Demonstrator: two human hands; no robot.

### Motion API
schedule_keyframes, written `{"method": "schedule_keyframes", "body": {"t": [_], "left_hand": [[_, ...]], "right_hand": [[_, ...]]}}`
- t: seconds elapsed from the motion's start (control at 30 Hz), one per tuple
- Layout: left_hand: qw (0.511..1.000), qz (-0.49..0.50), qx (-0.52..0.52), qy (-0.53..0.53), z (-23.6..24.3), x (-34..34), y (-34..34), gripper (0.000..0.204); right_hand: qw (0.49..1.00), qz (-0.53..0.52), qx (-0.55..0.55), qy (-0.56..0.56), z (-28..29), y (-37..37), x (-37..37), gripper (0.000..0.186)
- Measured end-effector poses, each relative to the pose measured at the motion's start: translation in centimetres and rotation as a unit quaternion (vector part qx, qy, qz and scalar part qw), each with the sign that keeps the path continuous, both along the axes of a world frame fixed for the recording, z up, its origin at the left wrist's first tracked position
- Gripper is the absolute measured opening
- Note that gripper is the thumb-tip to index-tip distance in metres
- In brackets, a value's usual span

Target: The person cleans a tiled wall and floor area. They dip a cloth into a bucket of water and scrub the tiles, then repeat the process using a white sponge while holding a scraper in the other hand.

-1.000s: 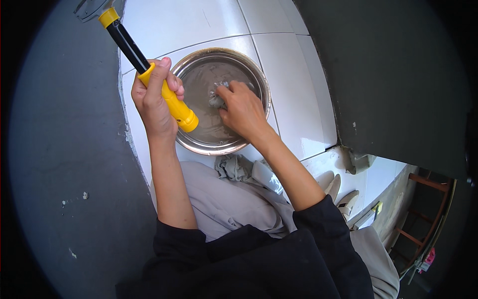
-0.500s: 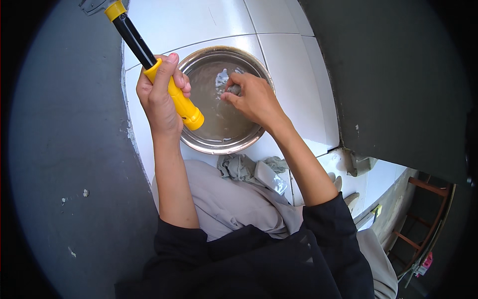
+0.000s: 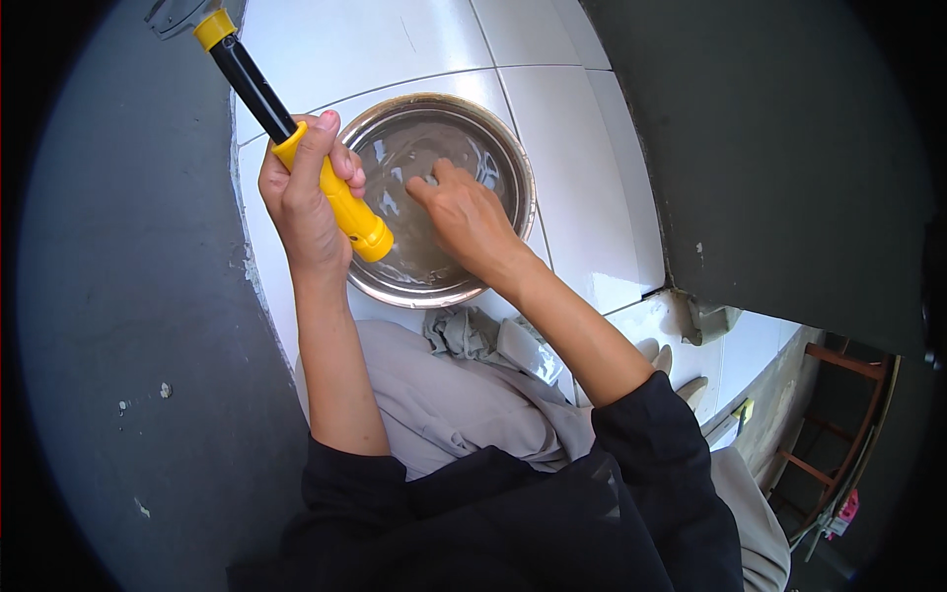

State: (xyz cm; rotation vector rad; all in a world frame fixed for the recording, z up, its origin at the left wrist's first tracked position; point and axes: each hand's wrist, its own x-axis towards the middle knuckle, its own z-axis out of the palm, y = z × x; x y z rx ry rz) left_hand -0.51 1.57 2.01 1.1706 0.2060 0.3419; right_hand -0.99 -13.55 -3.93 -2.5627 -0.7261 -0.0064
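My left hand (image 3: pixel 314 197) is wrapped round the yellow grip of a long-handled tool (image 3: pixel 353 219). Its shaft is black, and a metal head at the upper left lies partly outside the picture. The grip's lower end hangs over a round metal basin (image 3: pixel 530 197) of cloudy, greyish water. Over the middle of that basin, my right hand (image 3: pixel 469 219) has its fingers curled at the water's surface. A bit of something pale shows at its fingertips, mostly hidden by the fingers. Ripples spread around that hand.
A crumpled grey cloth (image 3: pixel 459 333) and a shiny pale packet (image 3: pixel 530 350) lie between the basin and my legs. Dark walls (image 3: pixel 128 296) flank the white tile floor (image 3: pixel 582 178) on both sides. A reddish-brown ladder-like frame (image 3: pixel 838 424) stands at lower right.
My right hand has moved left and down to the water, stirring up ripples; the grey lump seen in its fingers is now mostly hidden. My left hand keeps its grip on the tool.
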Motion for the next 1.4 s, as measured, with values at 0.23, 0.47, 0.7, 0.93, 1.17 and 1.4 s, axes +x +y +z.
{"method": "schedule_keyframes", "body": {"t": [0.23,0.47,0.7,0.93,1.17,1.4], "left_hand": [[1.0,-0.007,0.0,0.001,-0.1,0.0,0.0,0.018],[1.0,-0.006,0.002,-0.001,0.0,0.2,-0.1,0.018],[1.0,-0.002,0.014,0.005,0.0,0.0,-0.2,0.018],[1.0,-0.005,0.005,0.004,0.0,0.1,-0.3,0.019],[1.0,-0.006,-0.001,0.004,0.0,0.1,-0.2,0.017],[1.0,-0.003,0.0,-0.001,0.0,0.1,0.0,0.017]], "right_hand": [[0.998,-0.032,0.035,-0.033,0.0,0.7,0.5,0.008],[0.997,-0.039,0.026,-0.061,-1.0,1.2,0.4,0.023],[0.995,-0.035,0.044,-0.087,-0.2,1.0,0.3,0.01],[0.998,0.002,-0.056,0.008,-1.9,0.4,-0.7,0.026],[0.998,-0.04,0.056,0.012,0.7,0.6,1.2,0.015],[0.995,-0.058,0.083,0.014,3.8,0.7,2.8,0.037]]}}
